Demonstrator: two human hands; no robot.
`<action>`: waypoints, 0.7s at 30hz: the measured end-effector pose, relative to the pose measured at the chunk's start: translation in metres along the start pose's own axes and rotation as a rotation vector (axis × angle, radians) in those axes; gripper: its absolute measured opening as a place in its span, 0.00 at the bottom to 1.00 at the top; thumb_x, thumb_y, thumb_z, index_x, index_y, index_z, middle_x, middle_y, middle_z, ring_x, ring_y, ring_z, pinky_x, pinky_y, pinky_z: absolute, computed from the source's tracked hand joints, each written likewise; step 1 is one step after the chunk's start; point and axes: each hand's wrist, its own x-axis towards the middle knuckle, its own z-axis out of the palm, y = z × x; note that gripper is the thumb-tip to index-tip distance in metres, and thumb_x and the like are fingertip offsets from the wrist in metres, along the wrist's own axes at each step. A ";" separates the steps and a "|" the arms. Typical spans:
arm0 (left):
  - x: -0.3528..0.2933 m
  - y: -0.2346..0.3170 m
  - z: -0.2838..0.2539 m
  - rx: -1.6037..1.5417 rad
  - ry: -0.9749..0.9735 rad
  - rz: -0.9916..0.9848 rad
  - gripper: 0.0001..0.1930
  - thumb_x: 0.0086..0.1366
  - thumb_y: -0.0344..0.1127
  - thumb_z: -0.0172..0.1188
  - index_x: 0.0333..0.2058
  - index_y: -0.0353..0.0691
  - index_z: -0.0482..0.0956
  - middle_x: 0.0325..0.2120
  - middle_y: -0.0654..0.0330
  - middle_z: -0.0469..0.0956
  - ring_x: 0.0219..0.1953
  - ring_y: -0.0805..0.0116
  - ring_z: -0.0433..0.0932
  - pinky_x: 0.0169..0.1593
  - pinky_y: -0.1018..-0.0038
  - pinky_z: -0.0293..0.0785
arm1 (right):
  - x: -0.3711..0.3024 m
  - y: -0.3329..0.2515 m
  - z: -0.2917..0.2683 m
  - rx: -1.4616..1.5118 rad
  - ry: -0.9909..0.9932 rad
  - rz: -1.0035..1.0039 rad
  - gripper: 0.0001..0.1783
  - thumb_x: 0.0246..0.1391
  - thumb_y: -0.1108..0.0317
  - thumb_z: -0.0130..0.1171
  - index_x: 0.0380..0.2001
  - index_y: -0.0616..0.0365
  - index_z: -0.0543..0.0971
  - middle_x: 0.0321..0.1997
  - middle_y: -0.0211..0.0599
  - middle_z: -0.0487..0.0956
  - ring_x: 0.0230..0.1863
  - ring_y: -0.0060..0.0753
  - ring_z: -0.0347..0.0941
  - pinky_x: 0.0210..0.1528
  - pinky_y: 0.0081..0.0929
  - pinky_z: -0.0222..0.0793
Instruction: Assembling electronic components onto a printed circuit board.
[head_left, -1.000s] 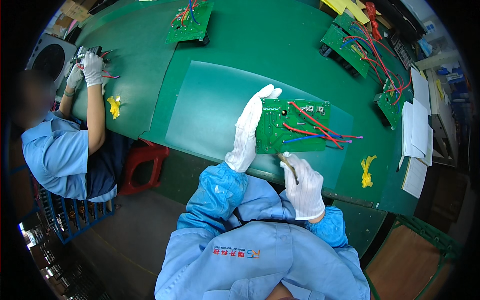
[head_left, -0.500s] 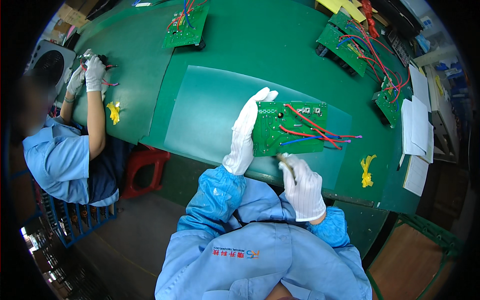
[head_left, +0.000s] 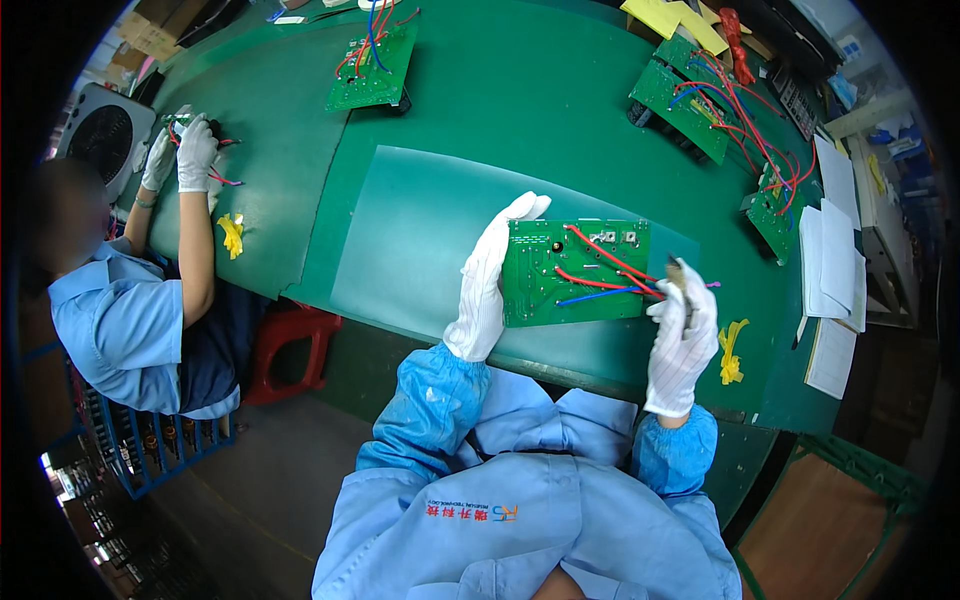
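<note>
A green circuit board (head_left: pixel 535 270) with red and blue wires on its face is held by its left edge in my white-gloved left hand (head_left: pixel 484 280), fingers behind it and reaching past its top corner. My gloved right hand (head_left: pixel 684 345) is at the board's right edge, beside the loose wire ends. Between its fingers is a short brown brush-like tool (head_left: pixel 676 272), dark at the tip; most of it is hidden by the hand. Under the board lies a translucent sheet (head_left: pixel 400 230) on the green table mat.
Other wired circuit boards stand at the back (head_left: pixel 375 70) and at the right, one far (head_left: pixel 680 100) and one nearer (head_left: pixel 770 215). A yellow strip bundle (head_left: pixel 733 352) and papers (head_left: pixel 828 260) lie to the right. At the left, a co-worker's gloved hands (head_left: pixel 197 155) work near a fan (head_left: pixel 100 140).
My right hand has moved right and up with the brown tool, from the board's lower edge to the wire ends. My left hand still holds the board, which sits slightly lower in view.
</note>
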 end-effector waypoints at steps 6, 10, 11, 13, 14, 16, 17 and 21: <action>-0.001 0.008 0.007 -0.075 0.043 -0.077 0.33 0.80 0.57 0.36 0.71 0.39 0.60 0.69 0.52 0.65 0.66 0.61 0.69 0.69 0.65 0.66 | -0.001 0.022 -0.006 0.073 -0.054 0.392 0.13 0.69 0.73 0.55 0.54 0.63 0.77 0.48 0.43 0.84 0.23 0.22 0.75 0.26 0.21 0.72; -0.001 0.011 0.010 -0.145 0.054 -0.103 0.33 0.80 0.58 0.36 0.72 0.39 0.59 0.69 0.51 0.65 0.66 0.61 0.69 0.70 0.64 0.66 | -0.016 0.024 0.003 -0.015 -0.128 0.323 0.10 0.68 0.73 0.54 0.49 0.65 0.77 0.44 0.41 0.84 0.19 0.21 0.73 0.24 0.23 0.70; -0.001 0.012 0.010 -0.144 0.054 -0.103 0.33 0.80 0.58 0.36 0.72 0.39 0.59 0.69 0.51 0.65 0.66 0.60 0.69 0.70 0.64 0.66 | -0.017 0.022 0.003 0.044 -0.133 0.374 0.09 0.69 0.72 0.55 0.48 0.64 0.78 0.43 0.41 0.83 0.18 0.22 0.72 0.23 0.23 0.70; -0.001 0.012 0.008 -0.138 0.061 -0.110 0.33 0.80 0.57 0.36 0.72 0.38 0.59 0.69 0.49 0.65 0.66 0.60 0.69 0.70 0.63 0.66 | -0.021 0.016 0.006 0.074 -0.159 0.365 0.09 0.69 0.71 0.55 0.48 0.64 0.78 0.41 0.40 0.83 0.18 0.22 0.72 0.23 0.23 0.69; -0.001 0.012 0.008 -0.136 0.059 -0.117 0.33 0.80 0.57 0.36 0.72 0.38 0.59 0.69 0.48 0.65 0.67 0.59 0.69 0.70 0.63 0.66 | -0.022 0.013 0.007 0.086 -0.168 0.361 0.09 0.69 0.71 0.56 0.47 0.64 0.78 0.41 0.39 0.82 0.18 0.21 0.72 0.23 0.22 0.69; -0.004 0.015 -0.001 -0.125 0.060 -0.089 0.33 0.80 0.56 0.36 0.72 0.37 0.58 0.68 0.47 0.66 0.66 0.58 0.70 0.69 0.62 0.67 | -0.023 -0.007 0.007 0.106 -0.234 0.453 0.11 0.66 0.68 0.60 0.47 0.63 0.79 0.37 0.40 0.83 0.21 0.25 0.74 0.25 0.23 0.71; -0.006 0.017 -0.006 -0.119 0.063 -0.076 0.33 0.80 0.56 0.37 0.72 0.37 0.58 0.67 0.46 0.67 0.66 0.58 0.70 0.69 0.62 0.67 | -0.029 -0.006 0.008 0.091 -0.262 0.374 0.13 0.64 0.68 0.63 0.47 0.63 0.79 0.37 0.42 0.83 0.23 0.30 0.77 0.27 0.25 0.73; -0.012 0.035 -0.032 -0.032 0.080 -0.052 0.35 0.80 0.55 0.40 0.70 0.30 0.59 0.65 0.44 0.69 0.65 0.58 0.72 0.68 0.63 0.69 | -0.038 -0.016 0.013 -0.005 -0.393 0.047 0.19 0.53 0.67 0.74 0.46 0.59 0.80 0.41 0.44 0.83 0.35 0.44 0.82 0.35 0.33 0.76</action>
